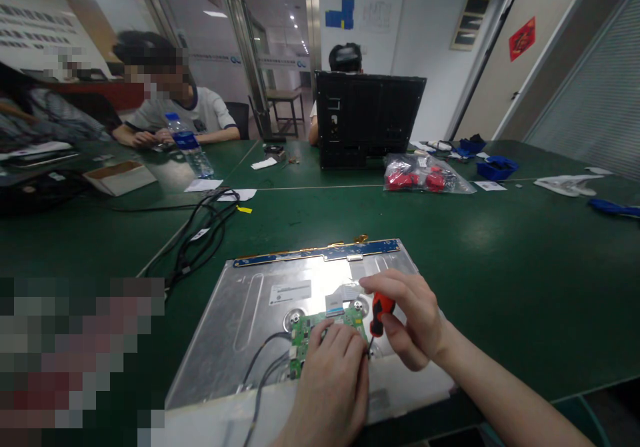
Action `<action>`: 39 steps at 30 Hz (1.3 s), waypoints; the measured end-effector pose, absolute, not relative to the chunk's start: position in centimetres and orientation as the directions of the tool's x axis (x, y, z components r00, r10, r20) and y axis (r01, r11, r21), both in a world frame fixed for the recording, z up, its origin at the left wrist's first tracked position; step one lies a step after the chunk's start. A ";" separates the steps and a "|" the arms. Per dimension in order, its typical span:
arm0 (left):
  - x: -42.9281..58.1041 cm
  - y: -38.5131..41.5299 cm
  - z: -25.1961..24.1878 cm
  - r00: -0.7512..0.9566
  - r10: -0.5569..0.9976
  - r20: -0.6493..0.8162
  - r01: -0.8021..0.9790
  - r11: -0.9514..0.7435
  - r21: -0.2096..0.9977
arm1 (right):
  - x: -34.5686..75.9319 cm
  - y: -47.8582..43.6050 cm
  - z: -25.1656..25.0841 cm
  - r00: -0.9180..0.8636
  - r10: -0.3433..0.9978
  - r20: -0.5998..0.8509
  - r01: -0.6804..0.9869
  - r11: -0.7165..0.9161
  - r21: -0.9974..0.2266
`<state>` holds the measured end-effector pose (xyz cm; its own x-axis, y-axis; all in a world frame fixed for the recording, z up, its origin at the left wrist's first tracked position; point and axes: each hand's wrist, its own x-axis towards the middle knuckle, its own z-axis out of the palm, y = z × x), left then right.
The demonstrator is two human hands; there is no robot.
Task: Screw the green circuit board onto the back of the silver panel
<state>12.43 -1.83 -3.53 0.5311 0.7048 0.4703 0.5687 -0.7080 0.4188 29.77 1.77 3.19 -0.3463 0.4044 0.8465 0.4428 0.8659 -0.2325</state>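
My right hand (417, 313) is closed around the handle of a small red and black screwdriver (382, 308). The tool leans, with its shaft pointing down at the right edge of a green circuit board (299, 335). Across that board lies my left hand (333, 380), its fingers bent together and pressed on it, the fingertips partly hidden. Under both is a silver metal display panel (235, 320) lying flat on the table. A blue strip board (320, 253) runs along the panel's far edge. Black cables (260, 373) lead from the circuit board's left side.
On the green table (500, 260), a cable bundle (200, 240) lies left of the panel. Farther back are a water bottle (190, 145), an open box (120, 178), a black monitor (370, 120) and a plastic bag with red items (425, 175). Several people sit around the far side.
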 end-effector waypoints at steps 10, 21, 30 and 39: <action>12.4 -1.7 -3.3 0.519 0.693 0.501 0.566 -0.718 0.405 | 29.2 2.1 2.9 -0.278 0.355 0.893 0.494 0.850 -0.185; 12.5 -1.8 -3.2 0.521 0.696 0.494 0.572 -0.714 0.404 | 29.7 2.1 3.1 -0.335 0.370 0.867 0.410 0.885 -0.219; 12.5 -1.8 -3.3 0.526 0.703 0.479 0.569 -0.709 0.415 | 29.5 2.0 3.3 -0.309 0.370 0.876 0.437 0.873 -0.214; 12.4 -1.8 -3.3 0.526 0.703 0.479 0.580 -0.709 0.402 | 29.3 2.3 2.9 -0.292 0.351 0.890 0.481 0.858 -0.181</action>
